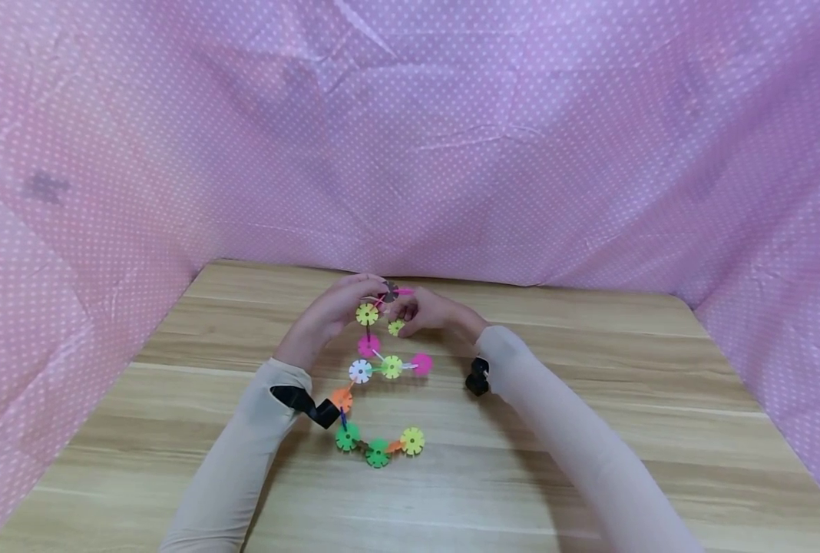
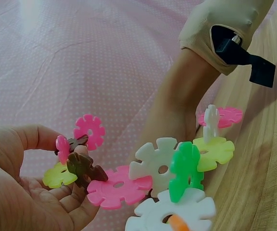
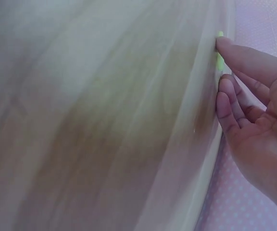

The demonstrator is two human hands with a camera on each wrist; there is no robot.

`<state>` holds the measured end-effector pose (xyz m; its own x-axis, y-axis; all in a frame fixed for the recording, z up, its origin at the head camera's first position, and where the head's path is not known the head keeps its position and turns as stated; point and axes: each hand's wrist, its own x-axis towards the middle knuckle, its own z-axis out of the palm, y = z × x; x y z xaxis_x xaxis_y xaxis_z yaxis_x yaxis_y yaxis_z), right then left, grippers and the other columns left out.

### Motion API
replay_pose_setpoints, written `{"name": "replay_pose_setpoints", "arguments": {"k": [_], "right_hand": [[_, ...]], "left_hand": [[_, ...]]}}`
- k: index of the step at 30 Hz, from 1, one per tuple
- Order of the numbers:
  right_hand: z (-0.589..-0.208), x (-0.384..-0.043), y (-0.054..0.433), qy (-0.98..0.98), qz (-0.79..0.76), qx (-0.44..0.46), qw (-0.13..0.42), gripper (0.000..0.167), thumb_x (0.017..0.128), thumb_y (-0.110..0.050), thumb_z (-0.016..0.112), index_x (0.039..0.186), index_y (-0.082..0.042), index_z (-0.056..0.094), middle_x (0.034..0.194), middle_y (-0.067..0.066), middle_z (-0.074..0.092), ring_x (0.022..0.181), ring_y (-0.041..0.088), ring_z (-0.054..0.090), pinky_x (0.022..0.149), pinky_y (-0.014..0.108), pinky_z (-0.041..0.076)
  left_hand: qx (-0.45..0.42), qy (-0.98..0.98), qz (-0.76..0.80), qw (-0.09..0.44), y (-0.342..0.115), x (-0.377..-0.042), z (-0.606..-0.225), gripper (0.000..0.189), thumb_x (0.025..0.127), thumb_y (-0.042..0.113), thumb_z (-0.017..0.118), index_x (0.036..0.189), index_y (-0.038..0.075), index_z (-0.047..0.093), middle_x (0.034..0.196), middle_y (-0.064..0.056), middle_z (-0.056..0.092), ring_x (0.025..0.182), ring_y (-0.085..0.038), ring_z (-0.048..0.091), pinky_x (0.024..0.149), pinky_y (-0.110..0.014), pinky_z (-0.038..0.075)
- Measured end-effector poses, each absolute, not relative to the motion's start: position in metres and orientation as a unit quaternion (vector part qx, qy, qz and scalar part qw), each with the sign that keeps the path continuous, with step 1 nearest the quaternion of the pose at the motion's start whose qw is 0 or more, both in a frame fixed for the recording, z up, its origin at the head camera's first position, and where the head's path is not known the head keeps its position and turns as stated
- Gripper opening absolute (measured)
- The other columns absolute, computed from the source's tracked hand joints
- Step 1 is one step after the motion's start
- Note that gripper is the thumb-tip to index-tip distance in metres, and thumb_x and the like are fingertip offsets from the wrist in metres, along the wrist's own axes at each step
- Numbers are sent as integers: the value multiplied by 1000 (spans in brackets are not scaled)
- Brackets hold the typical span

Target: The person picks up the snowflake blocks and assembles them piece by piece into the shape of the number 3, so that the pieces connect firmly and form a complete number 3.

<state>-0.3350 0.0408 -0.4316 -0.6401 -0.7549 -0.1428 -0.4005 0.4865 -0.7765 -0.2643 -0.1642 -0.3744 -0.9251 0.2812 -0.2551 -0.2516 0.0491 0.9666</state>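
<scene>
A chain of interlocking plastic snowflake discs [image 1: 392, 367] in pink, yellow, white, green, orange and brown curves down over the table in the head view. My left hand [image 1: 334, 313] grips its far end, thumb and fingers around a brown disc [image 2: 78, 143] beside pink and yellow ones. Facing it, my right hand [image 1: 436, 313] pinches a single yellow-green snowflake disc [image 3: 220, 61] between thumb and fingers. That disc is seen edge-on in the right wrist view, just below the pink disc [image 1: 405, 291] at the chain's far end in the head view.
The chain's near end, with green discs [image 1: 378, 453] and a yellow disc [image 1: 413, 441], lies toward the front of the wooden table [image 1: 590, 369]. A pink dotted cloth [image 1: 451, 153] hangs behind the table and along its sides. Each wrist carries a black camera mount [image 1: 477, 377].
</scene>
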Motion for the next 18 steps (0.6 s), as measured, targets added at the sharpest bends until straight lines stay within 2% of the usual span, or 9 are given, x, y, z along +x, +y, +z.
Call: {"name": "replay_pose_setpoints", "arguments": {"k": [4,8,13,18], "right_hand": [[-426,-329,47,824,-370,-348,252,29,83,4,79,109,3,68,102,12,66,85,13,55,77,19,49],[-421,-323,53,823,-380,-338,254,29,81,8,78,107,7,66,102,14,65,85,14,56,77,19,50],[-420,-317,62,825,-403,-304,253,25,82,10,75,106,8,65,98,12,66,83,12,57,75,19,51],[-419,-312,73,823,-431,-270,252,20,84,10,73,102,10,65,83,6,64,71,9,55,65,20,49]], "left_hand": [[18,694,693,196,-162,-265,-376,15,104,19,54,94,18,65,94,4,63,91,-13,59,86,-28,47],[26,690,696,200,-160,-266,-379,16,104,18,54,93,19,66,87,5,64,88,-12,60,88,-30,46],[31,685,700,200,-157,-268,-383,12,103,19,54,101,17,66,94,5,65,87,-11,61,87,-28,49],[37,682,705,190,-152,-268,-386,10,102,18,57,102,17,66,100,4,66,95,-14,61,94,-32,47]]}}
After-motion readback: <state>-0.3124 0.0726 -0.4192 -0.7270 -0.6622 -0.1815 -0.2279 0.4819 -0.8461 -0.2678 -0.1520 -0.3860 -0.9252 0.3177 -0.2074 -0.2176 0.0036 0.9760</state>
